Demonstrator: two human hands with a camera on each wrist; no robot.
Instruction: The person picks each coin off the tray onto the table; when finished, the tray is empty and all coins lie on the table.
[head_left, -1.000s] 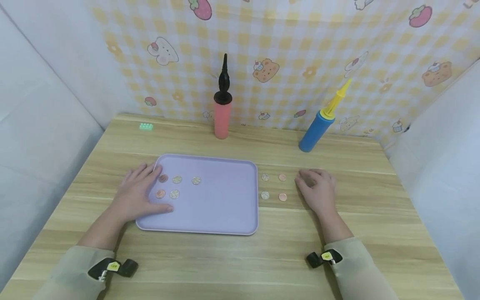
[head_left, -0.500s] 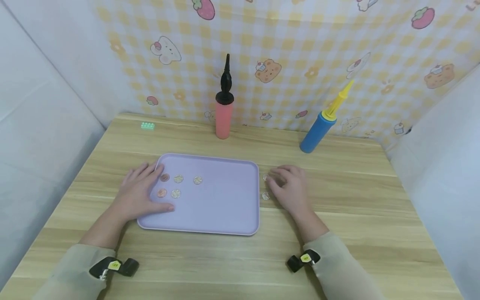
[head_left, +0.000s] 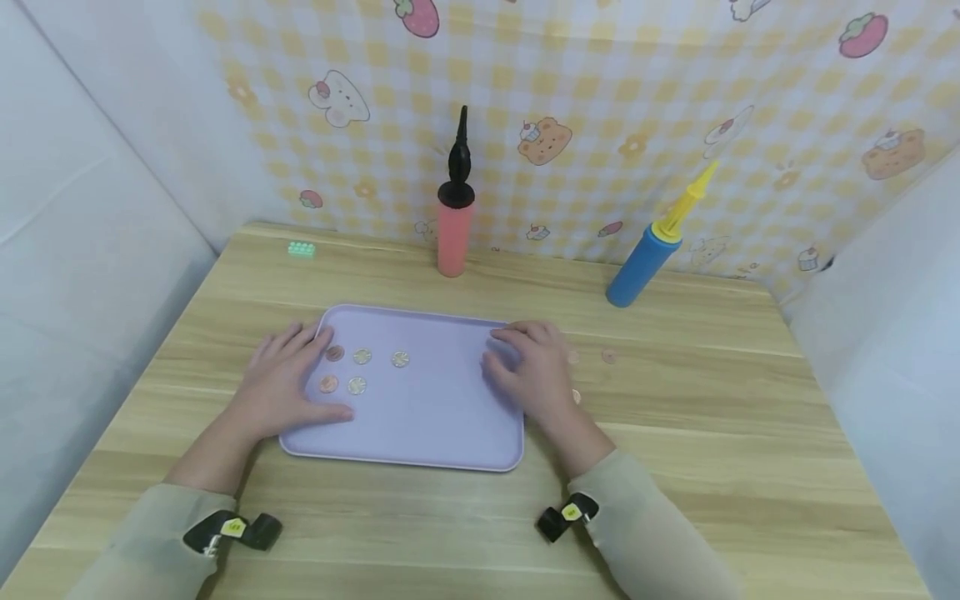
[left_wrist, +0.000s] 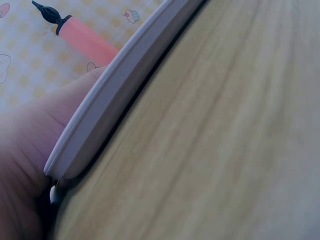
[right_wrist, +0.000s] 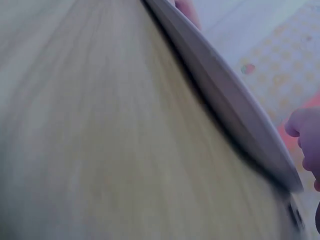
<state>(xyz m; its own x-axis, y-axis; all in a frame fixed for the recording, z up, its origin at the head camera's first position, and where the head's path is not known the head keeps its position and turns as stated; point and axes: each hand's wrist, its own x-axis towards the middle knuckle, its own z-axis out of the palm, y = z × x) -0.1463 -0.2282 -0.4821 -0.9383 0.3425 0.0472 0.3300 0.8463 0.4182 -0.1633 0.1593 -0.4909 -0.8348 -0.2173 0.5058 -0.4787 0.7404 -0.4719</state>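
Observation:
A lilac tray [head_left: 450,433] lies on the table. On its left part are two copper coins [head_left: 328,383] and three silvery coins [head_left: 400,358]. My left hand [head_left: 281,387] rests spread across the tray's left edge, thumb stretched over its inside. My right hand [head_left: 528,367] is over the tray's right edge, thumb and forefinger apart and pointing inward, with nothing visible between them. Three coppery coins [head_left: 608,356] lie on the table to its right, one partly hidden by the hand. In the right wrist view, the right fingers [right_wrist: 310,142] show beside the tray rim.
Toward the back of the wooden table [head_left: 712,433] stand a pink hand pump [head_left: 453,237] with a black top and a leaning blue pump [head_left: 637,268] with a yellow nozzle. A small green toy brick [head_left: 302,249] lies at the back left. Patterned cloth [head_left: 585,192] hangs behind.
My right hand has moved left from beyond the loose coins to the tray's right edge, uncovering a coppery coin and now hiding the two silvery ones. My left hand stays on the tray.

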